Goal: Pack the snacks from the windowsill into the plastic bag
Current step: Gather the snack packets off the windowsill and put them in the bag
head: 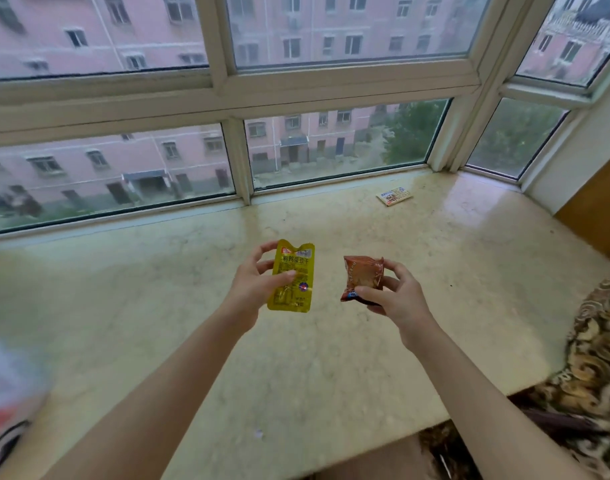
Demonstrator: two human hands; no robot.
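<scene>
My left hand (253, 285) pinches a flat yellow snack packet (298, 291) upright above the marble windowsill (331, 358). To its right, my right hand (395, 296) grips a small orange-brown snack packet (360, 275) by its lower edge. A third snack, a flat white packet with red and blue print (394, 196), lies on the sill near the window at the back right. At the far left edge a blurred white plastic bag (5, 386) with a red patch shows only in part.
Window frames (239, 161) close off the back of the sill. A wooden panel (594, 216) stands at the right. A brown patterned cushion (598, 358) lies past the sill's right front edge.
</scene>
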